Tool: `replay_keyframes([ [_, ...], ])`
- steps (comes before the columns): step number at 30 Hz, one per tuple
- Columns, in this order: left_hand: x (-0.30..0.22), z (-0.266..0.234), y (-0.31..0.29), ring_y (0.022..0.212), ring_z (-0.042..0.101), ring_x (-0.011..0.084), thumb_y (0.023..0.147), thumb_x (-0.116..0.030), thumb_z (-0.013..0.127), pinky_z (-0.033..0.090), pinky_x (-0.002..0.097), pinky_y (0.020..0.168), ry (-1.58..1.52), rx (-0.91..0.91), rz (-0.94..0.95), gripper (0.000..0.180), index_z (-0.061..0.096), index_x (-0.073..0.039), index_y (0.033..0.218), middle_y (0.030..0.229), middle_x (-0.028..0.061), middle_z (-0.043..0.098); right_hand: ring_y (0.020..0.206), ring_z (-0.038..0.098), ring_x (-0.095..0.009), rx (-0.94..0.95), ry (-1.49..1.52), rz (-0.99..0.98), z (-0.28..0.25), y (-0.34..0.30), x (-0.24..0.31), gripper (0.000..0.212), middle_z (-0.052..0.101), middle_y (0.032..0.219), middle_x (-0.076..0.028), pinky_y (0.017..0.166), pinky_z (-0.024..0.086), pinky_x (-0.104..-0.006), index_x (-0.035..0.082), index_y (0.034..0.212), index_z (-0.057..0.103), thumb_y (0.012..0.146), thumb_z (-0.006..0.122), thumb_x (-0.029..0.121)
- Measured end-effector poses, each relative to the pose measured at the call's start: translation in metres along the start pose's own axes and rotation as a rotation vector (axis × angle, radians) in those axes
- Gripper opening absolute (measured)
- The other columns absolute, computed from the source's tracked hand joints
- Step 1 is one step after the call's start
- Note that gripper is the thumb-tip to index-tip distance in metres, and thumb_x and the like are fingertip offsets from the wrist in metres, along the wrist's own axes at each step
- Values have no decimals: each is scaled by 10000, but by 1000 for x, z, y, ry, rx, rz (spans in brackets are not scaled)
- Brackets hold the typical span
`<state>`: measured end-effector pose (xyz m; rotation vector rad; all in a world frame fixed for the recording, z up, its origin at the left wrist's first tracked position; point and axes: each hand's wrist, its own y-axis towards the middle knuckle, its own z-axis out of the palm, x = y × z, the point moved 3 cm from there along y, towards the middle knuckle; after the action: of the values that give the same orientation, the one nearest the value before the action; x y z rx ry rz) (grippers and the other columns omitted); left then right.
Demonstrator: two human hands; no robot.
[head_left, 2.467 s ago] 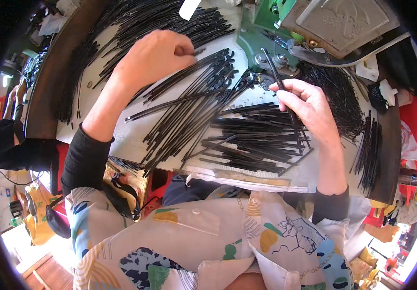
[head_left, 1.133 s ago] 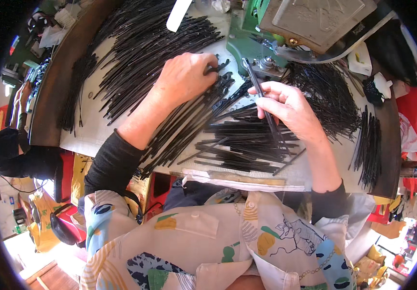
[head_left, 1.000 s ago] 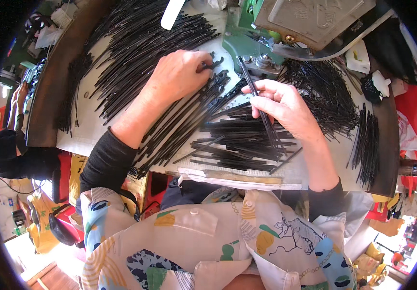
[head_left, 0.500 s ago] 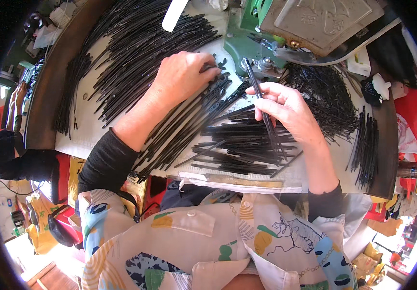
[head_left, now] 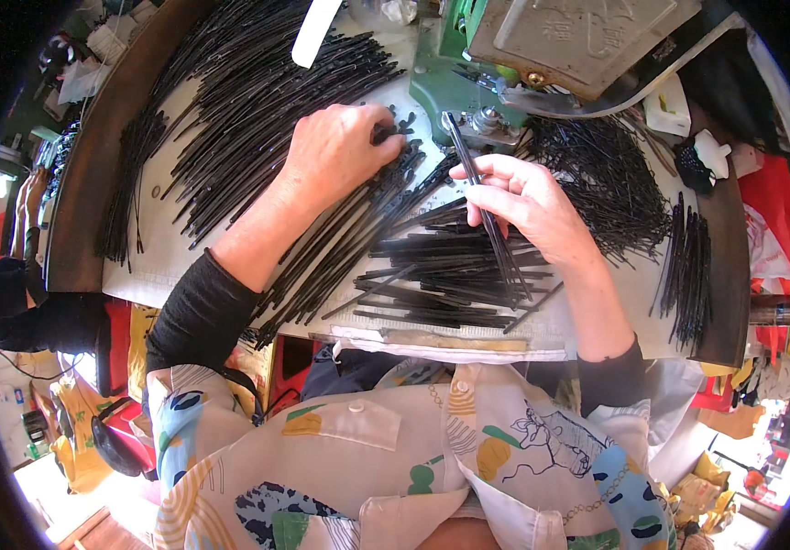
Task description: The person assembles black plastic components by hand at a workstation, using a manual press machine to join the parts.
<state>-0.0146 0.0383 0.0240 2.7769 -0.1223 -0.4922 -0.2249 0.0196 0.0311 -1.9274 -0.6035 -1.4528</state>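
Observation:
Several thin black strips [head_left: 484,197] are pinched between the thumb and fingers of my right hand [head_left: 532,203], tilted with their upper ends near the green machine's metal fitting [head_left: 485,124]. Below them lies a crosswise pile of black strips [head_left: 441,280]. My left hand [head_left: 338,145] is closed, thumb against curled fingers, at the far ends of a slanting row of black strips [head_left: 326,252]. Something dark shows between its fingertips, but I cannot make out whether it is held. Small curled black ends [head_left: 406,124] lie just beyond that hand.
A green machine [head_left: 432,78] with a grey metal cover [head_left: 587,37] stands at the back. A large spread of black strips [head_left: 267,110] covers the far left; a tangled black heap [head_left: 606,183] and a smaller bundle [head_left: 684,266] lie right. Another person's hands [head_left: 28,206] show far left.
The whole view has shifted slightly to one side. Both hands keep nearly the same places over the table, and the strips stay in my right hand.

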Motion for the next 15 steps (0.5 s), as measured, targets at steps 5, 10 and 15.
replay_keyframes([
  [5,0,1,-1,667,636,290,750,-329,654,502,384,609,11,-19,-5,281,668,-93,902,689,123,636,605,489,-39,5,-1,2,0,0,0,309,590,703,5,528,369,-183,18,1116,578,855,558,182],
  [10,0,2,-1,690,638,293,767,-299,629,502,388,625,14,-12,-11,254,664,-87,902,726,129,644,605,493,-40,-3,-10,-3,-1,1,-1,305,590,698,7,526,376,-186,19,1113,579,856,555,181],
  [15,4,3,-1,754,637,310,802,-221,584,501,382,678,-16,-20,8,216,658,-52,913,832,155,650,605,495,-38,-7,-13,6,-1,1,-2,302,592,696,4,521,367,-182,21,1107,585,854,559,185],
])
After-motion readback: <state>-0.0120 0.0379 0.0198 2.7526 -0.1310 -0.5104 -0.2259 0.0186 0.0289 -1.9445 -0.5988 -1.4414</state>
